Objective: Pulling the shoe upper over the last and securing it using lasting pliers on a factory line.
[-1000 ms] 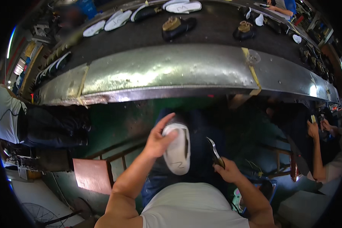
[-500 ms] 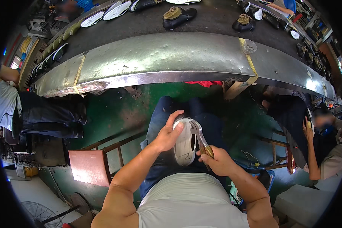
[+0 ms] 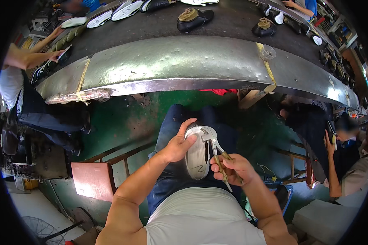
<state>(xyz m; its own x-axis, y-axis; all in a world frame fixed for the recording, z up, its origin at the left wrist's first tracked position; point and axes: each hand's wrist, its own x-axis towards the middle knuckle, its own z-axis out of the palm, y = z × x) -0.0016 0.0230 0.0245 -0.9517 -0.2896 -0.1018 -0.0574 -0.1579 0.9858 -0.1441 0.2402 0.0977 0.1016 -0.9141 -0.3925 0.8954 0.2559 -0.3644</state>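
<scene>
A shoe upper on a last [image 3: 197, 159] rests over my lap with its pale, flat underside up and a dark scribbled mark near the close end. My left hand [image 3: 179, 145] is closed round the far end, its thumb pressed on the underside. In my right hand [image 3: 235, 169] are lasting pincers [image 3: 212, 139], metal-headed with brownish handles. The handles stand apart, with my fingers round them. The head of the pincers lies over the far right edge of the shoe; whether the jaws pinch any material I cannot make out.
Ahead runs a metal-edged conveyor bench [image 3: 159, 61] carrying several shoes, among them a black shoe [image 3: 194, 19]. A brown stool [image 3: 93, 180] stands to the left. One person [image 3: 26, 57] reaches over the bench at left; another [image 3: 335, 151] sits at right. A fan [image 3: 39, 228] stands lower left.
The pincers' handles have spread apart, and my right hand has shifted slightly right. My left hand keeps its hold on the shoe. At left, the other person has reached over the bench to the shoes.
</scene>
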